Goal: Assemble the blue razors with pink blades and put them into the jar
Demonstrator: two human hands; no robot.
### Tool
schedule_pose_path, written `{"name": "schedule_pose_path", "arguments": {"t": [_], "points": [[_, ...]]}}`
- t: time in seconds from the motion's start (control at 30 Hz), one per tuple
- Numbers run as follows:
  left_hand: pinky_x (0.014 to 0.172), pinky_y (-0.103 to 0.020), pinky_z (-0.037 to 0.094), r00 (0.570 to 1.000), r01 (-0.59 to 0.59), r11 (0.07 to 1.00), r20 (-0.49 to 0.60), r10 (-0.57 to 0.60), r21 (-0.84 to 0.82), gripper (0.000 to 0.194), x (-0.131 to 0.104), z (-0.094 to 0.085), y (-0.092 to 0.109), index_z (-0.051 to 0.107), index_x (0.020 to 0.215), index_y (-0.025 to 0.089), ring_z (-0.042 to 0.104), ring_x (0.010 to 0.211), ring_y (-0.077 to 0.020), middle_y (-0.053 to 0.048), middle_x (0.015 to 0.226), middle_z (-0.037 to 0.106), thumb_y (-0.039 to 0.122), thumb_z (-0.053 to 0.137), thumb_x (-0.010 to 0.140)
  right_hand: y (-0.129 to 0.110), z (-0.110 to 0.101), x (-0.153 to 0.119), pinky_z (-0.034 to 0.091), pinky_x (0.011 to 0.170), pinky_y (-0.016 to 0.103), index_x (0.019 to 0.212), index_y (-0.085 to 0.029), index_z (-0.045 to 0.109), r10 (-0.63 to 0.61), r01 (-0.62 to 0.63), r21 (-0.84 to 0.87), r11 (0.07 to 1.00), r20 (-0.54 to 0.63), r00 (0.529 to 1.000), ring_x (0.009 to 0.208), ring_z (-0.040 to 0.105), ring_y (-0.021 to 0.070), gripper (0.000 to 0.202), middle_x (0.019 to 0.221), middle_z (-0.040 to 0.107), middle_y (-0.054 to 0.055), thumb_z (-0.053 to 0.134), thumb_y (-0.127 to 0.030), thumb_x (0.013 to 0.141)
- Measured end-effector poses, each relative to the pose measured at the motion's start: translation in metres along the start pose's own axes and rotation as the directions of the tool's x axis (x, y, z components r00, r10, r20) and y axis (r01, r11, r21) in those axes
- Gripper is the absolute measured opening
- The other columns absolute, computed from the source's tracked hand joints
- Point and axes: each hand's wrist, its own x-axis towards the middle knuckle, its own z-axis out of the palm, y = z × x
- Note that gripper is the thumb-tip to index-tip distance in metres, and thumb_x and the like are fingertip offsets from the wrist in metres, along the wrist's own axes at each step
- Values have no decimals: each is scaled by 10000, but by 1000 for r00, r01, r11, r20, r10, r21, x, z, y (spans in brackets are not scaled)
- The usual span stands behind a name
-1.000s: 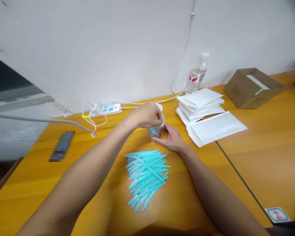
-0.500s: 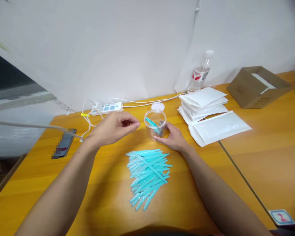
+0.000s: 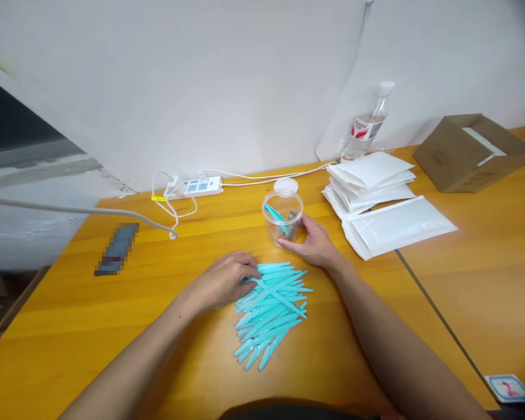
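A pile of slim turquoise eyebrow razors [image 3: 273,318] with clear blade caps lies on the table in front of me. At the pile's upper left, my left hand [image 3: 230,279] has its fingers bent and closed on the end of one razor; the fingertips are partly hidden. Behind the pile stands a clear plastic jar [image 3: 271,233], upright and uncovered, with a few turquoise razors and some greyish pieces inside. My right hand [image 3: 312,242] grips the jar from its right side, thumb in front. A round whitish lid [image 3: 286,186] lies just behind the jar.
White padded mailers [image 3: 371,175] are stacked right of the jar, with a single mailer [image 3: 400,227] in front. A water bottle [image 3: 365,131] and an open cardboard box [image 3: 464,154] stand behind. A power strip [image 3: 196,186] with cables and a phone [image 3: 117,249] lie left.
My left hand has come down from beside the jar to the pile and closed on a razor. My right hand keeps hold of the jar. The view has shifted slightly.
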Motion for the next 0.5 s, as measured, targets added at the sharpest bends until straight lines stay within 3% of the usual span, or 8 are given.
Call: {"name": "schedule_pose_path", "arguments": {"t": [0.1,0.23,0.37,0.5], "points": [[831,-285,482,999,35,999,17,-35,39,170,-8,-6,3,724,918,219,650,921,-183,-46,965,696,197,555,919,-1,-1,0,498,1022,455,1306,-213,578,-1,1,-6,1000,6,1000,1164,631,307,691,1264,671,117,785,-534,730],[828,-291,485,998,67,995,-3,-67,69,213,-10,-5,22,711,1054,234,657,945,-193,-53,1017,697,273,524,959,-1,-1,0,508,1000,442,1303,-217,573,4,-4,-10,1000,6,1000,1152,637,302,691,1268,670,113,788,-533,728],[787,-321,501,993,119,986,-40,-115,121,282,20,17,50,725,1036,241,683,929,-234,-65,1025,712,436,541,947,0,-1,0,513,989,442,1285,-215,574,5,-5,-9,1000,3,1000,1140,641,297,682,1250,675,106,786,-541,725],[718,-338,497,988,153,968,-37,-149,199,217,55,36,58,746,931,223,696,852,-258,-83,958,733,349,572,900,-1,-2,0,521,975,438,1282,-212,573,-1,1,-6,1000,4,1000,1127,647,290,683,1240,680,105,788,-538,723]]}}
